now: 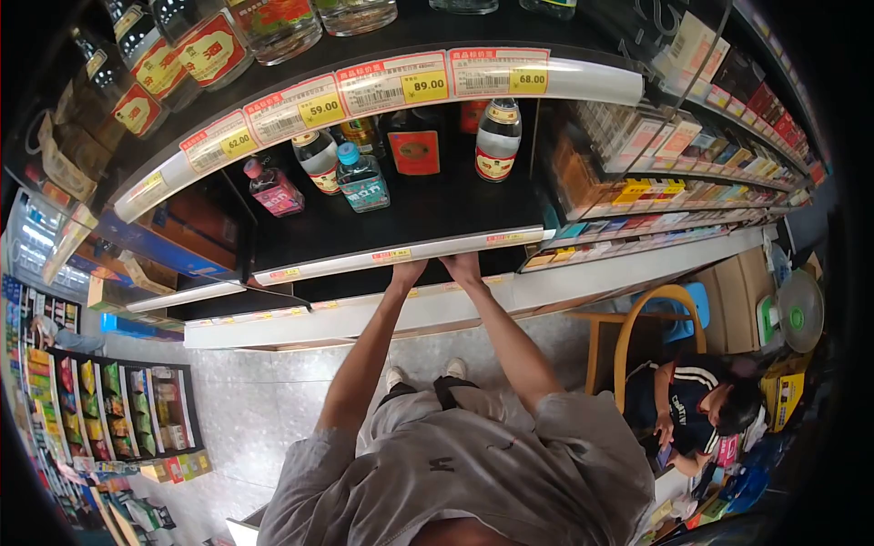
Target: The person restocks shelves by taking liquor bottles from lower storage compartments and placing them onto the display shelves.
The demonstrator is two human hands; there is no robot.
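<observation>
Far to the left of the hands, a rack of snack packets (pixel 109 414) stands on the floor. Nearer, above and to the left of them, a pink bottle (pixel 276 196) is upright on the black shelf (pixel 446 211), then a clear bottle (pixel 317 164) with a red-and-yellow label, and just in front of that a blue-capped bottle (pixel 363 182).

The left hand (pixel 409 271) reaches in at the shelf's pale front strip (pixel 341 261), its fingers hidden past the edge. Beyond it, deeper in, stands a dark box with a red panel (pixel 414 151). The right hand (pixel 462 267) is at the same strip, near the left but apart from it; its fingertips are out of sight too, so I cannot tell whether either hand is closed on the shelf or on something below.

Above and to the right of the hands is a silvery bottle (pixel 498 146), also upright. Further right come tiers of small packs (pixel 674 189), then a wooden chair (pixel 625 350) and a seated person (pixel 678 400) (busy with something small in their own hands).

As for progress, these bottles stand in place, none held; what remains below the strip cannot be judged from here.
</observation>
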